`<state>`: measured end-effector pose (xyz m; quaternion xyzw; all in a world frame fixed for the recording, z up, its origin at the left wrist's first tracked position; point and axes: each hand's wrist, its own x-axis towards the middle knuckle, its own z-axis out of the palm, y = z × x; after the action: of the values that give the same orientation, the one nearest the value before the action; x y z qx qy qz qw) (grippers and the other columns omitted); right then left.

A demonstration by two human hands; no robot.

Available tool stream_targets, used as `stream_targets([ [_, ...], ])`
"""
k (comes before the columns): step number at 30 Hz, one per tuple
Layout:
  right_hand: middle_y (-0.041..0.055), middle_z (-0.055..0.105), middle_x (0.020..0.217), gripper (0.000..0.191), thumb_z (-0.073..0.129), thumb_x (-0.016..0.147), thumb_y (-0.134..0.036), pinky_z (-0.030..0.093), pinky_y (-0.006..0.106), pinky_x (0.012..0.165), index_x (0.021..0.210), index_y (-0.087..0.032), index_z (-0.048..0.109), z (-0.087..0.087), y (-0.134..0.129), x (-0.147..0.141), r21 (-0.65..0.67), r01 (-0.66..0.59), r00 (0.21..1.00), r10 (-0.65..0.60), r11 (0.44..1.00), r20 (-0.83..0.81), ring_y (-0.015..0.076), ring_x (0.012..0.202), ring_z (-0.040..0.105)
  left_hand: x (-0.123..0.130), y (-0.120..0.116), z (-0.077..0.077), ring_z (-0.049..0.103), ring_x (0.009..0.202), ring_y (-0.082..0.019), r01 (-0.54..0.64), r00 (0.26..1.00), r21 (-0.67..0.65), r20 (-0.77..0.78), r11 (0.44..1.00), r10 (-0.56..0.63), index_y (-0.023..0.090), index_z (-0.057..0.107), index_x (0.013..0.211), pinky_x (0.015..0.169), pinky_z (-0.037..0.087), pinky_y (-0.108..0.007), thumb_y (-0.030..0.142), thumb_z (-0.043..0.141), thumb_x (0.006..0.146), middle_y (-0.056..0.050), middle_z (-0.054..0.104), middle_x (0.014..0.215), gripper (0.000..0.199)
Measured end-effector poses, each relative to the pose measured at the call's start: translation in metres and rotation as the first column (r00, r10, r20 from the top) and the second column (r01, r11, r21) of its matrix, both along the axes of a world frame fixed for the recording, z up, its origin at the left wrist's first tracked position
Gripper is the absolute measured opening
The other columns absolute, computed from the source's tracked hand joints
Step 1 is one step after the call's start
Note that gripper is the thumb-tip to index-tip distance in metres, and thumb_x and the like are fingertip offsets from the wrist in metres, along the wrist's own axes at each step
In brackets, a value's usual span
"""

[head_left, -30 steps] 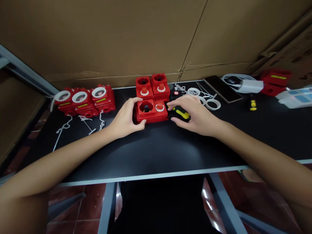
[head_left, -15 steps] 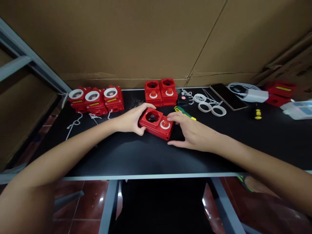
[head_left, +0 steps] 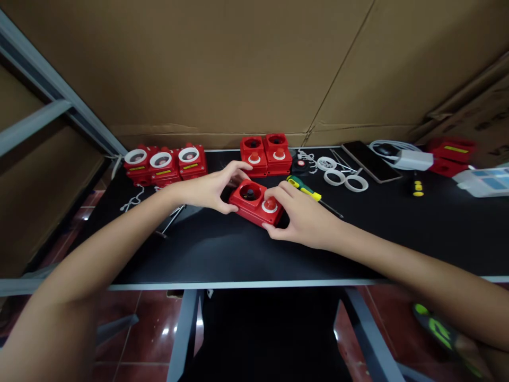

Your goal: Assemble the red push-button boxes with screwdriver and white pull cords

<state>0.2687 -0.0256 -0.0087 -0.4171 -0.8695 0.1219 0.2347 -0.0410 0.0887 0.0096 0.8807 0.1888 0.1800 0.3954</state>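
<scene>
A red alarm box [head_left: 254, 212] lies at a slant on the black tabletop. It has a round opening with a black part inside, and a small red dome ringed in white. My left hand [head_left: 212, 190] curves loosely around its left end, thumb by the near corner and fingers apart behind it. At the other end, my right hand [head_left: 300, 212] grips the box, thumb on the near side and fingers over the top beside the dome. Just behind my right hand lies a green and yellow screwdriver [head_left: 304, 188].
Two similar red boxes [head_left: 265, 154] stand behind. Several red units with white rings [head_left: 161, 159] sit at left, cords hanging. To the right are loose white rings [head_left: 357, 183], a phone [head_left: 370, 161], a white charger [head_left: 414, 161] and a clear bag [head_left: 487, 182]. Cardboard [head_left: 238, 69] walls the back.
My right hand has closed onto the right end of the box. My left hand has loosened and drawn slightly away from the left end. The view has shifted a little.
</scene>
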Motion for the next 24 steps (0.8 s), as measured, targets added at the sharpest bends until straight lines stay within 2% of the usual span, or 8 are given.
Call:
stream_targets([
  [4, 0.0105, 0.076, 0.124, 0.043, 0.091, 0.095, -0.038, 0.068, 0.046, 0.093, 0.129, -0.028, 0.067, 0.006, 0.008, -0.008, -0.01, 0.048, 0.998, -0.048, 0.999, -0.04, 0.0323, 0.103, 0.077, -0.017, 0.002, 0.024, 0.075, 0.16, -0.04, -0.059, 0.997, 0.118, -0.034, 0.991, 0.063, 0.034, 0.052, 0.171, 0.139, 0.063, -0.066, 0.036, 0.105, 0.084, -0.017, 0.072, 0.167, 0.102],
  [7, 0.0132, 0.075, 0.127, 0.044, 0.09, 0.099, -0.042, 0.068, 0.048, 0.098, 0.134, -0.026, 0.068, 0.017, 0.024, -0.021, 0.056, 0.094, 0.995, -0.092, 0.994, -0.03, 0.0356, 0.111, 0.077, -0.033, 0.008, 0.038, 0.067, 0.165, -0.048, -0.24, 0.971, 0.241, 0.079, 0.94, 0.228, 0.031, 0.052, 0.169, 0.136, 0.065, -0.068, 0.053, 0.119, 0.072, -0.021, 0.054, 0.185, 0.12],
  [9, 0.0167, 0.075, 0.135, 0.048, 0.088, 0.104, -0.044, 0.067, 0.051, 0.109, 0.142, -0.023, 0.069, 0.027, 0.036, -0.035, 0.092, 0.117, 0.993, -0.115, 0.989, -0.021, 0.0382, 0.12, 0.078, -0.041, 0.014, 0.04, 0.064, 0.163, -0.046, -0.313, 0.948, 0.27, 0.141, 0.911, 0.284, 0.031, 0.044, 0.17, 0.131, 0.066, -0.07, 0.065, 0.112, 0.083, -0.02, 0.04, 0.193, 0.115],
  [11, 0.0193, 0.074, 0.142, 0.051, 0.085, 0.109, -0.045, 0.067, 0.055, 0.114, 0.15, -0.02, 0.068, 0.037, 0.048, -0.055, 0.087, 0.142, 0.99, -0.144, 0.986, 0.012, 0.0394, 0.124, 0.078, -0.046, 0.02, 0.037, 0.066, 0.153, -0.041, -0.4, 0.912, 0.285, 0.225, 0.871, 0.345, 0.03, 0.041, 0.167, 0.123, 0.071, -0.066, 0.067, 0.1, 0.096, -0.019, 0.042, 0.189, 0.099],
  [13, 0.0206, 0.073, 0.145, 0.054, 0.081, 0.113, -0.045, 0.068, 0.056, 0.112, 0.158, -0.02, 0.065, 0.045, 0.058, -0.078, 0.073, 0.169, 0.981, -0.175, 0.983, 0.08, 0.0411, 0.128, 0.078, -0.046, 0.023, 0.031, 0.067, 0.142, -0.037, -0.523, 0.851, 0.361, 0.274, 0.772, 0.449, 0.026, 0.043, 0.161, 0.117, 0.072, -0.062, 0.053, 0.098, 0.097, -0.02, 0.049, 0.176, 0.088],
  [17, 0.0267, 0.068, 0.157, 0.063, 0.078, 0.118, -0.041, 0.069, 0.057, 0.111, 0.172, -0.016, 0.057, 0.051, 0.079, -0.118, 0.06, 0.282, 0.944, -0.288, 0.958, 0.159, 0.0462, 0.14, 0.078, -0.034, 0.019, 0.015, 0.058, 0.15, -0.041, -0.693, 0.69, 0.57, 0.348, 0.441, 0.635, 0.027, 0.052, 0.149, 0.128, 0.062, -0.067, 0.02, 0.087, 0.09, -0.017, 0.052, 0.157, 0.07],
  [18, 0.0284, 0.068, 0.158, 0.064, 0.078, 0.119, -0.041, 0.07, 0.057, 0.109, 0.173, -0.015, 0.056, 0.051, 0.084, -0.123, 0.052, 0.307, 0.937, -0.312, 0.95, 0.159, 0.0467, 0.14, 0.079, -0.031, 0.017, 0.011, 0.058, 0.148, -0.042, -0.71, 0.666, 0.587, 0.378, 0.389, 0.643, 0.027, 0.051, 0.147, 0.127, 0.062, -0.068, 0.017, 0.085, 0.085, -0.017, 0.052, 0.153, 0.07],
  [24, 0.033, 0.072, 0.155, 0.064, 0.082, 0.115, -0.034, 0.072, 0.06, 0.106, 0.17, -0.008, 0.06, 0.04, 0.116, -0.127, 0.149, 0.349, 0.925, -0.365, 0.925, 0.105, 0.0492, 0.137, 0.081, -0.015, 0.011, -0.007, 0.065, 0.145, -0.045, -0.608, 0.718, 0.679, 0.25, 0.412, 0.649, 0.022, 0.052, 0.147, 0.126, 0.06, -0.071, 0.016, 0.079, 0.087, -0.019, 0.061, 0.149, 0.065],
])
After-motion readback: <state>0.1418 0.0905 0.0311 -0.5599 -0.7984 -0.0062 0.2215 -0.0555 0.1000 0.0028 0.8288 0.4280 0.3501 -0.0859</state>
